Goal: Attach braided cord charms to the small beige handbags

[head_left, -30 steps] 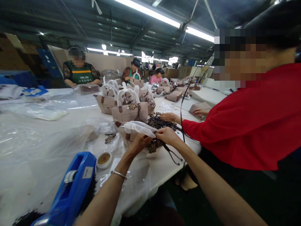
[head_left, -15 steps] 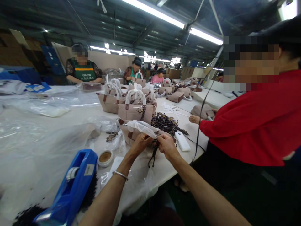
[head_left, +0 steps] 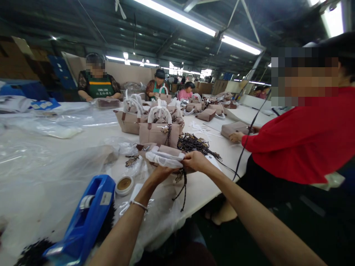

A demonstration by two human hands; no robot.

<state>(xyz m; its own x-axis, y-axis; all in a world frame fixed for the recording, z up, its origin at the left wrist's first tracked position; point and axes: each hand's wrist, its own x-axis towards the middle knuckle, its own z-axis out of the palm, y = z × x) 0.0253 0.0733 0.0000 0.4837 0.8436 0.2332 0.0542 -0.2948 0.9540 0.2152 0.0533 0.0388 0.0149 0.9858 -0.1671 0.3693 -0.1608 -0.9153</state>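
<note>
Two bare hands on one bag, right? What's each one doing?

Yep. The right grip [head_left: 196, 161] is pinching the beige bag [head_left: 171, 150] by the near-right end of its top, next to the white-wrapped handles [head_left: 163, 159]. The left grip [head_left: 162, 174] is tucked in below those handles, touching them, but its fingertips are mostly hidden, so I can't tell how tightly it's closed.

And where's the bag itself?

On the counter [head_left: 203, 186], tilted, close to the front edge. There's a dark cord [head_left: 185, 184] dangling from its front, just below the hands.

What's around it?

Another beige bag [head_left: 155, 135] standing upright right behind, a heap of dark beaded cords [head_left: 192, 143] next to that, and off to the left a round tub [head_left: 124, 185] beside a blue tape dispenser [head_left: 86, 218]. Oh, and a person in a red top [head_left: 302, 136] at the right has hands on a separate bag [head_left: 233, 129].
</note>
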